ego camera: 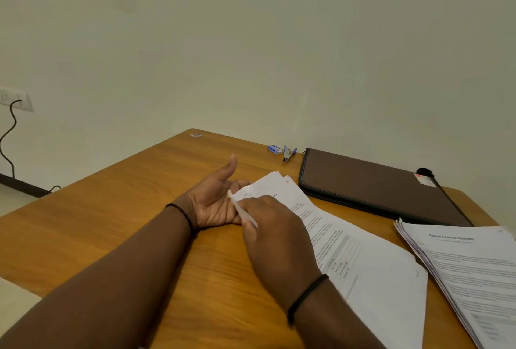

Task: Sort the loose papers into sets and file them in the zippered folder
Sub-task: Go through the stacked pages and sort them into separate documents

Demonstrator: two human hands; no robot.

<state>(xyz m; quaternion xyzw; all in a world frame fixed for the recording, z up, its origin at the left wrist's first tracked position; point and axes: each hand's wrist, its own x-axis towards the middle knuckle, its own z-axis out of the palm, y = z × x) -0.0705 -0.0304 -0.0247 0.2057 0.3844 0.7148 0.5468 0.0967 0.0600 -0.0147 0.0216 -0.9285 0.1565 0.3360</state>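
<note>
A small set of printed papers (pixel 360 259) lies slanted across the middle of the wooden table (pixel 111 225). My right hand (pixel 276 234) rests on its near left corner and pinches that corner's edge, lifting it slightly. My left hand (pixel 215 197) lies beside that corner with its palm turned up, thumb raised and fingers straight, touching the lifted edge. A thicker stack of loose papers (pixel 469 273) lies at the right edge of the table. The dark brown zippered folder (pixel 371 183) lies closed at the back right, beyond both paper piles.
A blue stapler (pixel 288 154) and a small blue staple box (pixel 275 149) sit at the back of the table, left of the folder. A wall socket (pixel 15 100) with a black cable is on the wall at far left. The table's left half is bare wood.
</note>
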